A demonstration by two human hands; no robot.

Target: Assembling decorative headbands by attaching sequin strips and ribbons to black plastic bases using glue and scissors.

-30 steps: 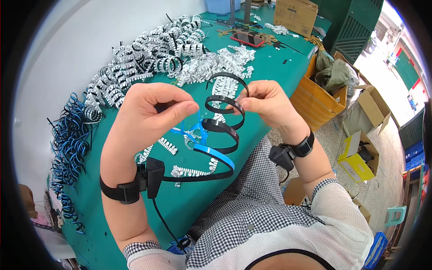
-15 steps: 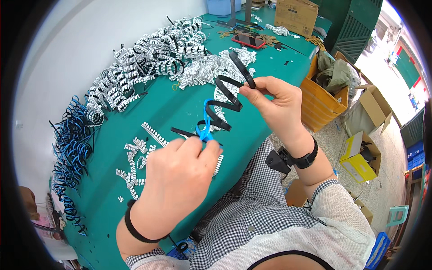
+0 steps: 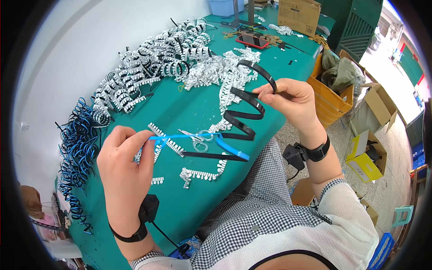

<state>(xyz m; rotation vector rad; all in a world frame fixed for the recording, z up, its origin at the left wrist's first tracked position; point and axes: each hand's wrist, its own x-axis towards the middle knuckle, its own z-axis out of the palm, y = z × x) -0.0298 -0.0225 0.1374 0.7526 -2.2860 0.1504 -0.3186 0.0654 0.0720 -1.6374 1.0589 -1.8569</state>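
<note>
My right hand [image 3: 294, 103] pinches the upper part of a springy black coiled strip [image 3: 245, 116] that hangs in loops over the table. My left hand [image 3: 123, 162] grips the end of a thin blue strip [image 3: 173, 136] between thumb and fingers. Stretched nearly level, the blue strip runs across to the lower loops of the coil, where another blue stretch lies along the black. The coil's lowest tail points left, beneath the blue strip. Behind these strips lies a pair of scissors [image 3: 201, 146] with clear handles. White notched strips [image 3: 204, 173] lie below on the green table.
Blue-and-black coils [image 3: 76, 148] are heaped along the table's left edge. Farther back are black coils with white fringe [image 3: 144, 67] and loose white scraps [image 3: 207, 74]. A red-edged phone [image 3: 253, 41] lies near a cardboard box [image 3: 299, 17]. Open cartons [image 3: 330, 105] stand at the right.
My left hand has moved left, drawing the blue strip out from the coil. My right hand has shifted slightly right and down with the black coil. The scissors have come into sight.
</note>
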